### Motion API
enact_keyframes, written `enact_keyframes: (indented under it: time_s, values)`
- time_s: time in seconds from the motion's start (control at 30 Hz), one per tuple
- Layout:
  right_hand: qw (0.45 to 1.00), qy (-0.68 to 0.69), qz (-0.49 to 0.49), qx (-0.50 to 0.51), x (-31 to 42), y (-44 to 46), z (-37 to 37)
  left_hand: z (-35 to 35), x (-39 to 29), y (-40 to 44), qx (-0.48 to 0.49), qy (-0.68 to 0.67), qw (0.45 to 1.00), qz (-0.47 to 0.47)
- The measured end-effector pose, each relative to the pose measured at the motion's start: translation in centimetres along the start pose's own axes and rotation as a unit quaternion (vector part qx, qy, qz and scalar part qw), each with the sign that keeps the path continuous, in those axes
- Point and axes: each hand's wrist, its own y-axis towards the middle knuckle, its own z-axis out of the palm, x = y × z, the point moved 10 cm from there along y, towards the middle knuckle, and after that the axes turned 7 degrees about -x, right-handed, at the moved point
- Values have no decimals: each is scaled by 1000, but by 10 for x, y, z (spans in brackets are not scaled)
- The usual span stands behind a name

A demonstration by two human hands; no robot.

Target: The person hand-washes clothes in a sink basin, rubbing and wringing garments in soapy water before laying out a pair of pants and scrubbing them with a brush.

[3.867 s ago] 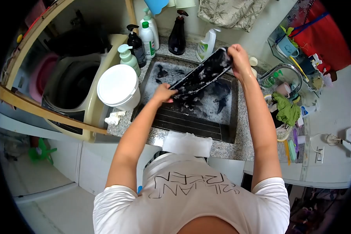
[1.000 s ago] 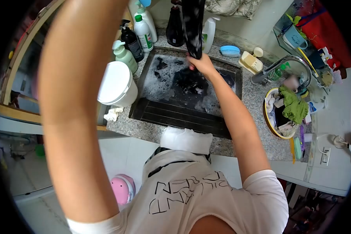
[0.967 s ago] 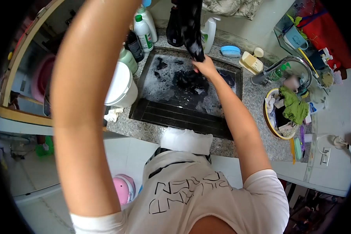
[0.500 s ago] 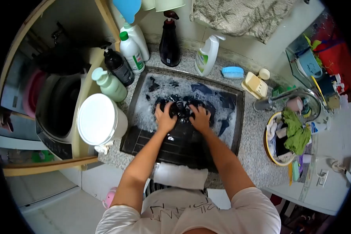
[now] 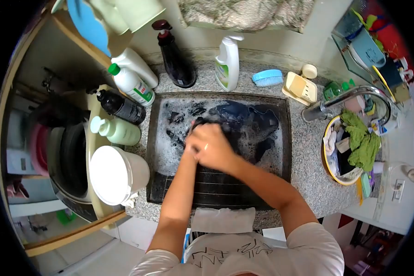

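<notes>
Soapy water fills the sink (image 5: 287, 138), with dark cloth (image 5: 234, 112) lying in it. My two hands meet over the left part of the water. My right hand (image 5: 210, 146) lies across my left hand (image 5: 192, 146), its fingers curled and slightly blurred. Mostly hidden beneath it, my left hand has its fingers closed. A bit of black cloth (image 5: 200, 121) shows just beyond the knuckles, gripped between the hands. Black ribbed board (image 5: 216, 188) spans the near side of the sink, under my forearms.
Left of the sink stand a white lidded bucket (image 5: 111, 175) and several bottles (image 5: 119, 131). Behind it are a spray bottle (image 5: 227, 64), a blue brush (image 5: 267, 77) and a soap dish (image 5: 300, 88). At the right are the faucet (image 5: 315, 112) and a basin of clothes (image 5: 325, 158).
The long black cloth was first stretched and lifted, then pressed down in the water with both hands spread. Now my hands have come together further left, closed around black cloth. The view has shifted too.
</notes>
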Motion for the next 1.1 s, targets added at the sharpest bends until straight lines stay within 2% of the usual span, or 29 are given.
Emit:
enact_keyframes:
  time_s: [0.03,0.07,0.1,0.13,0.17,0.23,0.27,0.3,0.33,0.37,0.43,0.47,0.5,0.53,0.57,0.6,0.63,0.7,0.73,0.77,0.83,0.87,0.9,0.97,1.0,1.03,1.1]
  values:
    - [998,21,-54,-22,32,-2,2,8,-27,-15,-36,200,958,200]
    - [995,63,-72,-10,54,-5,8,29,-43,-43,-66,381,838,385]
    - [990,106,-89,4,71,-11,14,55,-46,-72,-88,527,650,540]
    - [988,137,-66,21,72,-19,28,54,-43,-68,-85,530,650,538]
    - [984,169,-45,38,64,-28,45,39,-40,-51,-62,455,742,488]
    - [996,80,-30,12,27,-40,56,4,-24,-13,-20,286,888,360]
    - [997,17,-35,-63,2,-42,47,-11,-14,5,1,192,938,289]
    - [989,-42,50,-135,-58,-46,35,-23,-2,20,21,94,973,210]
    - [984,-67,100,-134,-81,-48,26,-27,12,29,42,-11,991,128]
    - [979,-62,131,-146,-103,-55,18,-23,11,22,40,-11,991,125]
    - [949,-104,257,-148,-156,-76,3,-26,7,4,-65,145,984,85]
    - [949,-150,242,-135,-170,-88,-9,-42,6,6,-92,34,993,72]
    - [945,-172,273,-46,-188,-98,-15,-30,-17,-10,-63,23,985,161]
    - [951,-182,238,-81,-181,-101,-37,-28,-31,-22,-78,78,976,190]
    - [925,-208,317,0,-185,-107,-44,-27,-42,-33,-93,133,963,216]
    - [927,-240,284,40,-177,-109,-46,-25,-46,-42,-112,151,956,224]
    - [926,-271,249,80,-168,-110,-44,-29,-47,-44,-147,247,939,190]
    - [929,-276,215,119,-146,-108,-29,-35,-47,-43,-185,342,904,178]
    - [930,-279,185,153,-133,-107,-14,-43,-45,-33,-178,372,894,175]
    - [945,-223,162,177,-129,-113,10,-55,-44,-18,-173,418,875,174]
    - [953,-148,146,221,-118,-117,41,-55,-43,-24,-187,428,868,170]
    - [946,-188,140,223,-124,-124,50,-52,-43,-32,-167,394,888,171]
    - [947,-186,141,219,-135,-126,54,-55,-44,-35,-169,398,885,172]
    - [928,-195,180,261,-165,-133,62,-69,-65,-51,-244,374,860,246]
    - [938,-201,210,187,-170,-130,54,-68,-65,-52,-244,377,859,246]
    - [939,-200,212,184,-172,-130,61,-68,-64,-53,-246,354,868,245]
    - [901,-160,371,156,-176,-122,58,-59,-61,-59,-247,308,887,239]
